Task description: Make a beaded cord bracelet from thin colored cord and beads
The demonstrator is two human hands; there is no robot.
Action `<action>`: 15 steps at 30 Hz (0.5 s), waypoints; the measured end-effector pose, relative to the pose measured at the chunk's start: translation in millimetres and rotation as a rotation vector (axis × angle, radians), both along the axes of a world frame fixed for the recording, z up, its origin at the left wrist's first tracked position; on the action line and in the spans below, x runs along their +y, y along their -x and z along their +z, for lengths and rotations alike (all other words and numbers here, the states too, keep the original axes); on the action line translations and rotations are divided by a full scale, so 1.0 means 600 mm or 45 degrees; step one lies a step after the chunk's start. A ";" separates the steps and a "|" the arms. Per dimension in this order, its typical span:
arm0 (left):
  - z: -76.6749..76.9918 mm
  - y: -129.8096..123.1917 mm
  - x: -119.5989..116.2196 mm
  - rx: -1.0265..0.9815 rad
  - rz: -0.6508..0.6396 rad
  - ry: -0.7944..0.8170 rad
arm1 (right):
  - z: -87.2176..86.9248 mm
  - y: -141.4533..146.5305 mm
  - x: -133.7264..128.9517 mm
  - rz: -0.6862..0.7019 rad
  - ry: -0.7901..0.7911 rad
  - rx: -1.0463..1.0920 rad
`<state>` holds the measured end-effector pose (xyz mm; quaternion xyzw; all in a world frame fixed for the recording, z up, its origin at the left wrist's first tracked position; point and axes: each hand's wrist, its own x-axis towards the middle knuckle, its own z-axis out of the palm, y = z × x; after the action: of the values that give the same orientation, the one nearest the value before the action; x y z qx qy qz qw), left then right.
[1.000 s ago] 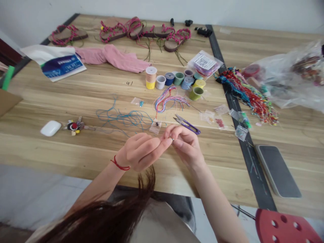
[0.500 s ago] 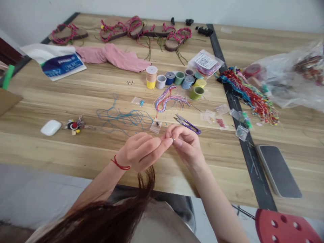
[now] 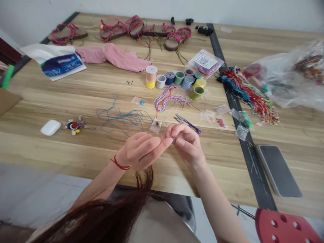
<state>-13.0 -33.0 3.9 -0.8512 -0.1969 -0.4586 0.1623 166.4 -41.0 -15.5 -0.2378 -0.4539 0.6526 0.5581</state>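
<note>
Handwriting (image 3: 129,82) beyond the left hand (image 3: 143,151) reads "41".

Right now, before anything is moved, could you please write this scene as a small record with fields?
Hands: left hand and right hand, fingertips meeting above the table
Between fingertips: tiny item; which hand grips it, cannot tell
Left wrist: red cord
Just beyond hands: purple-handled snips, blades apart; small clear bag with something dark inside
Loose thread: blue tangle, beyond the left hand
Farther back: thread spools, some stacked
Far edge: sandals with pink cords
Right side: phone, lying flat
</note>
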 end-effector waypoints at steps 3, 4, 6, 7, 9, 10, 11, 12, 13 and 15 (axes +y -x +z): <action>-0.001 -0.002 0.001 -0.032 -0.020 0.085 | 0.001 -0.002 0.001 0.001 -0.006 -0.018; -0.001 -0.004 0.002 -0.062 -0.024 0.149 | 0.001 -0.002 0.001 0.004 -0.013 -0.011; 0.001 -0.009 0.005 -0.146 -0.062 0.291 | 0.001 -0.003 0.002 0.009 -0.023 0.006; 0.002 -0.012 0.006 -0.195 -0.095 0.356 | 0.002 -0.004 0.002 0.006 -0.025 0.009; 0.006 -0.017 0.009 -0.291 -0.172 0.437 | 0.003 -0.004 0.002 -0.011 -0.023 -0.005; 0.009 -0.019 0.011 -0.328 -0.206 0.472 | 0.004 -0.005 0.002 -0.028 -0.023 -0.021; 0.012 -0.021 0.012 -0.356 -0.237 0.515 | 0.004 -0.005 0.002 -0.046 -0.026 -0.041; 0.015 -0.022 0.013 -0.377 -0.268 0.566 | 0.005 -0.006 0.001 -0.067 -0.033 -0.061; 0.018 -0.022 0.014 -0.391 -0.302 0.626 | 0.006 -0.007 0.001 -0.084 -0.044 -0.083; 0.024 -0.023 0.016 -0.417 -0.372 0.757 | 0.009 -0.009 0.001 -0.107 -0.081 -0.127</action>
<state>0.5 -23.5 18.0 -0.7957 -0.2215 -0.5297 -0.1929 171.6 -40.7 -10.1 -0.2710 -0.4912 0.6014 0.5689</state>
